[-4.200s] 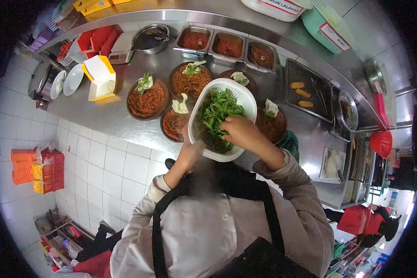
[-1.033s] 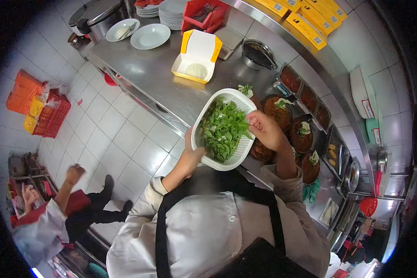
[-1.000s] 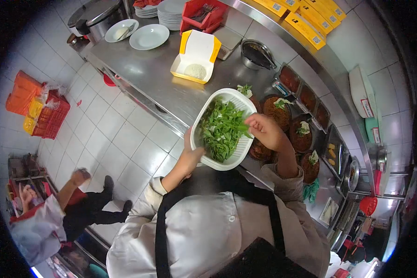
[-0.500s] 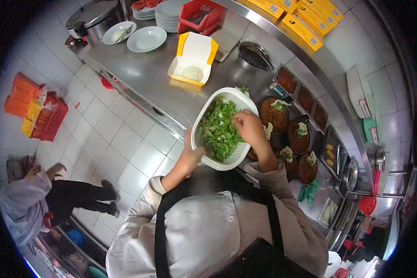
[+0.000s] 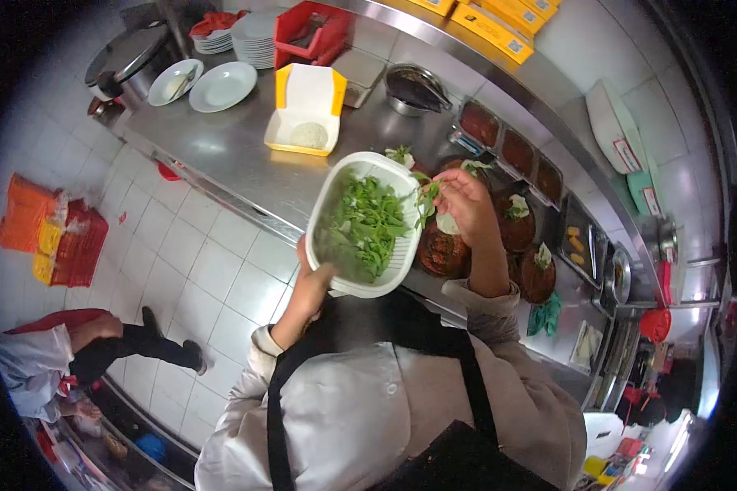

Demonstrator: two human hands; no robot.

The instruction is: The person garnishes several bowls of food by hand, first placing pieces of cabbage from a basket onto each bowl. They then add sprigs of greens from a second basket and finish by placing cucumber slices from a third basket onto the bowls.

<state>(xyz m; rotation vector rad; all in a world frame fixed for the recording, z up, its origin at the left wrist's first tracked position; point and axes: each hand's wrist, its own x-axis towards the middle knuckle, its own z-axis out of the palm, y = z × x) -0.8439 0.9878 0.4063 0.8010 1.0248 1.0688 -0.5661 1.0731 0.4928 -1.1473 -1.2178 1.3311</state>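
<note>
My left hand [image 5: 313, 280] grips the near rim of a white slotted basket [image 5: 329, 190] heaped with green leaves [image 5: 362, 225] and holds it above the steel counter's edge. My right hand [image 5: 464, 202] is just past the basket's right rim, pinching a sprig of green leaves [image 5: 425, 196]. Under that hand sits a round dark plate of red sambal [image 5: 440, 250] with a pale cabbage piece. More sambal plates [image 5: 517, 231] with cabbage garnish lie to its right.
An open yellow box with rice [image 5: 305, 114] stands on the steel counter [image 5: 221, 155]. White plates [image 5: 221, 85], a red cutlery tray [image 5: 307, 34], a steel bowl [image 5: 413, 88] and sauce trays [image 5: 499, 139] line the back. Another person [image 5: 49, 356] crouches on the tiled floor at left.
My right hand has come out of the basket with a sprig and moved right over the sambal plate. The view has swung left along the counter. The other person has shifted.
</note>
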